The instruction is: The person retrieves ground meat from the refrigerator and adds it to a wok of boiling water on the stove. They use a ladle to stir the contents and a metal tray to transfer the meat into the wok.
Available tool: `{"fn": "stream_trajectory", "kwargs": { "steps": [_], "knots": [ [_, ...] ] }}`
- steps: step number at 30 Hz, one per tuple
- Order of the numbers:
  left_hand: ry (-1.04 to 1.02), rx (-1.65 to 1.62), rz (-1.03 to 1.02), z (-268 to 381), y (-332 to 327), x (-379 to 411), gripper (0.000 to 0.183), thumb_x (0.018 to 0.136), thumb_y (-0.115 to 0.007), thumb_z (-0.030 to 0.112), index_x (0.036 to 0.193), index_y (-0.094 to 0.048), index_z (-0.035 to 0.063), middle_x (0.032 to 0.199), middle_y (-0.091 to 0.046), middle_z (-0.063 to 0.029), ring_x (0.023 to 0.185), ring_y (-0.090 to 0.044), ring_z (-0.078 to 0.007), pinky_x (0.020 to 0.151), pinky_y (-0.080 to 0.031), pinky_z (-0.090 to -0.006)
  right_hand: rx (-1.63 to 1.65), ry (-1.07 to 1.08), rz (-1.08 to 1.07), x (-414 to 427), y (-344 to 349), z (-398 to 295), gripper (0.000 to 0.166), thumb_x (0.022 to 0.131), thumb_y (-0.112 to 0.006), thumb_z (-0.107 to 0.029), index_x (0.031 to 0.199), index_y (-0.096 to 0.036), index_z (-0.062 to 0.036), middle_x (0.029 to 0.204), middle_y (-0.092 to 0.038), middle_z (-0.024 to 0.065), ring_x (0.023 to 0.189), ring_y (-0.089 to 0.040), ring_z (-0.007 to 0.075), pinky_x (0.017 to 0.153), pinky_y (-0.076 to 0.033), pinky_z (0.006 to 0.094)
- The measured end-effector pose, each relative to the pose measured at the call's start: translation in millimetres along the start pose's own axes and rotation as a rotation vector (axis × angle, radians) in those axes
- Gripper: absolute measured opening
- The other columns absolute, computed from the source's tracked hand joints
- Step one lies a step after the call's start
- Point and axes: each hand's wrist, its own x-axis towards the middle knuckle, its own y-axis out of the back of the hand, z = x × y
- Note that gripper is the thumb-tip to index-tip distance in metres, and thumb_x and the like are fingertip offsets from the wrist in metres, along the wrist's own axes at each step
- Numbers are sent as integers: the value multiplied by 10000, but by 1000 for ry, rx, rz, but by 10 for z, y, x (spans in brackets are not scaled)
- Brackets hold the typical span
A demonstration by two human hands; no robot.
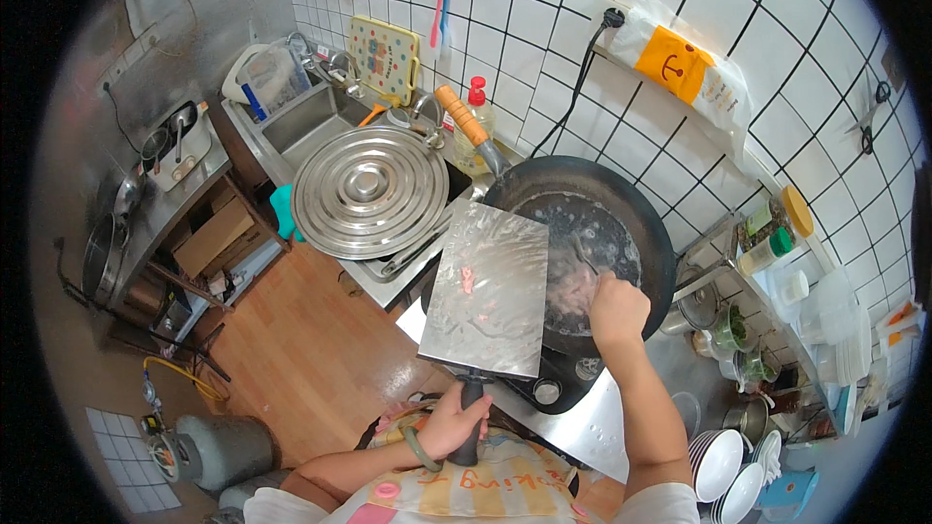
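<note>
My left hand (457,422) grips the black handle (472,386) of a flat rectangular metal plate (495,291). The plate tilts beside the wok, its face smeared wet, with a small pink scrap (467,280) of what looks like raw meat paste on it. Over the dark wok (648,211), my right hand (619,309) is closed on a thin metal utensil (582,253), whose kind I cannot tell. Bubbly liquid (575,215) fills the wok's bottom, and a pale pink mass (571,284) lies in it near the utensil. The wok's wooden handle (462,115) points away toward the wall.
A large ridged steel lid (368,193) sits left of the wok, in front of a sink (313,124). A pump bottle (475,124) stands behind. At right are a shelf (801,335) of jars and stacked bowls (717,466); a gas cylinder (226,447) stands low at left.
</note>
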Motion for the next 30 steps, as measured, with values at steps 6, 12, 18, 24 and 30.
{"fn": "stream_trajectory", "kwargs": {
  "steps": [6,12,18,24,30],
  "knots": [
    [0,2,-8,-27,15,43,208,818,-518,167,855,-373,22,683,-472,-44,528,-487,-104,473,-435,-240,198,392,82,-298,-57,-389,119,743,-493,-146,638,-510,-94,477,-501,73,392,-507,236,355,-389,339],
    [-1,7,-4,17,-11,21,208,821,-515,171,848,-376,20,676,-468,-41,522,-484,-106,474,-431,-238,-84,39,10,-75,-187,-80,68,725,-466,-104,691,-520,-78,488,-534,65,421,-550,197,378,-436,307],
    [-11,27,7,-3,-1,25,194,820,-512,161,824,-384,15,653,-468,-40,522,-489,-107,461,-426,-239,126,314,-42,-499,66,-454,141,774,-475,-162,669,-443,-74,469,-489,72,412,-529,243,361,-402,341],
    [-17,37,28,52,-18,-1,176,818,-511,148,832,-395,17,657,-475,-42,521,-491,-103,449,-422,-240,-62,53,-87,-196,-173,-149,154,763,-470,-154,651,-541,-76,554,-551,107,473,-560,260,416,-439,324],
    [-76,70,-15,55,189,-19,149,818,-508,114,870,-400,28,665,-473,-38,517,-475,-95,459,-412,-232,-185,-163,-202,317,-175,883,251,727,-538,-290,670,-632,-64,679,-607,120,656,-603,268,580,-473,340]
  ]
}}
